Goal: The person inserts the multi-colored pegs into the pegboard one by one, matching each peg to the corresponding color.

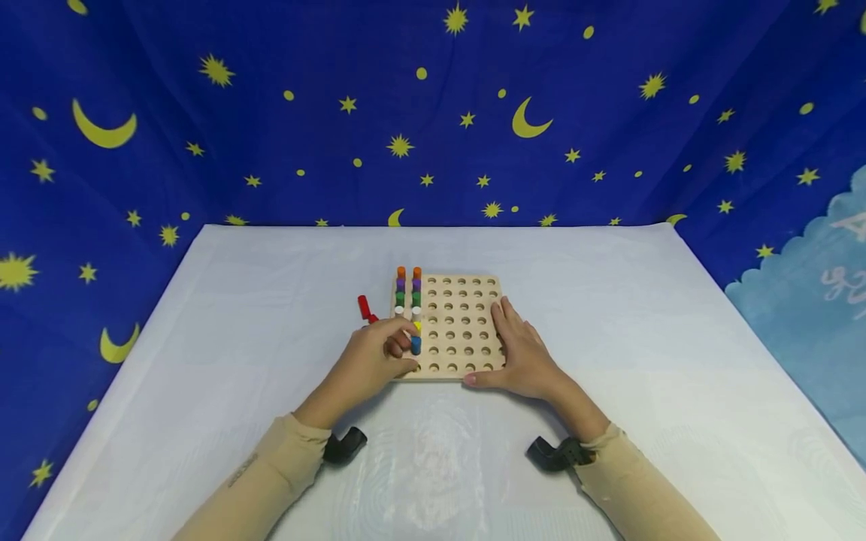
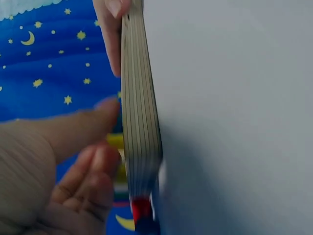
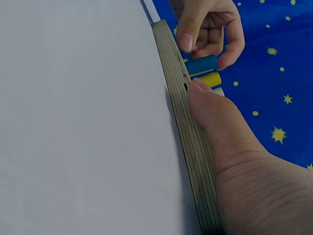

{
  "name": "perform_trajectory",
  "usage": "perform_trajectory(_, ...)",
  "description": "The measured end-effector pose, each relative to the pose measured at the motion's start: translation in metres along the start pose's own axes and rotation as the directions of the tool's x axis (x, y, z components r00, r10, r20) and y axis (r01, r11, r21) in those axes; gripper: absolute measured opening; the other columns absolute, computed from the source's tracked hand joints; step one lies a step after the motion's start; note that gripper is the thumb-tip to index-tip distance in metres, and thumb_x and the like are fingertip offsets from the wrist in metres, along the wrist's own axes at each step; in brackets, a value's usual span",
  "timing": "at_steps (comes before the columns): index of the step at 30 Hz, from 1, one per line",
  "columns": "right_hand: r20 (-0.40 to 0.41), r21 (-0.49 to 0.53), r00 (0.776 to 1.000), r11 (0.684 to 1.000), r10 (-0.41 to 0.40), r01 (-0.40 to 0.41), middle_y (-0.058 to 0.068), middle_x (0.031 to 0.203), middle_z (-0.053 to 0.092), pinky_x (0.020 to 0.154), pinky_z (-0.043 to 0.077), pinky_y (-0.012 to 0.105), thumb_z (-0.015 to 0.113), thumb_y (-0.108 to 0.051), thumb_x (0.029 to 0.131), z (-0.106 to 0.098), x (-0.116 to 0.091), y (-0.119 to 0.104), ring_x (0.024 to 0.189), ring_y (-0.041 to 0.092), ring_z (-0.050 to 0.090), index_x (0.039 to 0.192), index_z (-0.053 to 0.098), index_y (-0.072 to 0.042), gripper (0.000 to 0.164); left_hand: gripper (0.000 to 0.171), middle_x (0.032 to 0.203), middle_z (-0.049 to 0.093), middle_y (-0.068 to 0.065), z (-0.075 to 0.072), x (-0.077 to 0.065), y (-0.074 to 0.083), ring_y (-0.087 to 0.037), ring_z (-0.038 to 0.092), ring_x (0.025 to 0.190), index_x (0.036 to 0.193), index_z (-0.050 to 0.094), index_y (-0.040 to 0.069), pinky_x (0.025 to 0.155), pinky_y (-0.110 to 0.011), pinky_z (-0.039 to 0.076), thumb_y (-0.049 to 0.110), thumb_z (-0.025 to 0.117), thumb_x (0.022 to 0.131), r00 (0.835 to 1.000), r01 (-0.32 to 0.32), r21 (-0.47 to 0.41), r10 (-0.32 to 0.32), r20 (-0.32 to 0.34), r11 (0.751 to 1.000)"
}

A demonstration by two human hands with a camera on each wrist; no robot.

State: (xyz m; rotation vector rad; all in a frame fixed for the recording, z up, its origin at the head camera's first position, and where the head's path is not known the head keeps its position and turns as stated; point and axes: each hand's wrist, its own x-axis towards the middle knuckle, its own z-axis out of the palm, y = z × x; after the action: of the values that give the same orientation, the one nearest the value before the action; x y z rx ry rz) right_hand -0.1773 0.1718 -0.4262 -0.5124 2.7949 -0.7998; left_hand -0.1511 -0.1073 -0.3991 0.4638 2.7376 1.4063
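Note:
A wooden pegboard [image 1: 467,330] lies on the table, with coloured pegs upright in its two leftmost columns. My left hand [image 1: 372,357] is over its front left part, thumb and fingers spread apart around a blue peg [image 1: 416,346]. In the right wrist view the thumb stands off that blue peg [image 3: 202,64], while a fingertip is close to its top; contact is unclear. Behind it stands a yellow peg [image 3: 211,79]. My right hand [image 1: 524,357] rests on the board's right side, thumb at the front edge. The left hand hides part of the left column.
Red pegs [image 1: 364,306] lie on the table left of the board, partly hidden by the left hand. A white cloth covers the table [image 1: 595,315]. Behind it hangs a blue curtain [image 1: 433,113] with yellow stars and moons.

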Motion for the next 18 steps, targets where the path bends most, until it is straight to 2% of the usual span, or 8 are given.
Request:
perform_trajectory(4,-0.002,-0.001,1.0,1.0,-0.002,0.002,0.009,0.168,-0.01,0.124,0.001,0.052,0.077,-0.075,0.064,0.0,0.0,0.001,0.156,0.027,-0.004,0.16,-0.002,-0.014,0.138,0.046,0.091,0.064,-0.005,-0.018,-0.002,-0.006,-0.014,0.057,0.078,0.121,0.063,0.011,0.069,-0.025,0.049,0.013,0.083,0.08,0.997,0.072,0.002,-0.072,-0.025,0.997)
perform_trajectory(10,-0.004,-0.002,1.0,1.0,-0.004,0.004,0.01,0.168,-0.009,0.124,0.001,0.052,0.077,-0.075,0.064,-0.001,0.001,0.001,0.156,0.027,-0.004,0.16,-0.002,-0.013,0.138,0.042,0.091,0.063,-0.008,-0.046,0.003,-0.028,-0.018,0.054,0.077,0.128,0.058,0.007,0.068,-0.028,0.045,0.018,0.072,0.091,0.98,0.183,0.045,-0.178,-0.092,0.982)
perform_trajectory(13,-0.002,0.001,1.0,1.0,0.0,0.0,0.01,0.168,-0.009,0.124,0.001,0.052,0.077,-0.075,0.064,-0.001,0.0,0.0,0.156,0.027,-0.004,0.16,-0.002,-0.013,0.138,0.041,0.089,0.062,-0.009,-0.052,0.007,-0.033,-0.019,0.054,0.074,0.127,0.056,0.005,0.066,-0.03,0.045,0.021,0.07,0.092,0.967,0.248,0.067,-0.242,-0.08,0.966)
perform_trajectory(18,-0.001,-0.001,1.0,1.0,-0.001,0.001,0.01,0.168,-0.009,0.124,0.001,0.052,0.077,-0.074,0.064,0.0,-0.001,0.0,0.156,0.027,-0.004,0.16,-0.002,-0.013,0.139,0.048,0.085,0.06,-0.007,-0.052,0.007,-0.036,-0.019,0.051,0.07,0.123,0.057,0.004,0.062,-0.029,0.042,0.032,0.074,0.088,0.942,0.334,0.114,-0.334,-0.022,0.936)
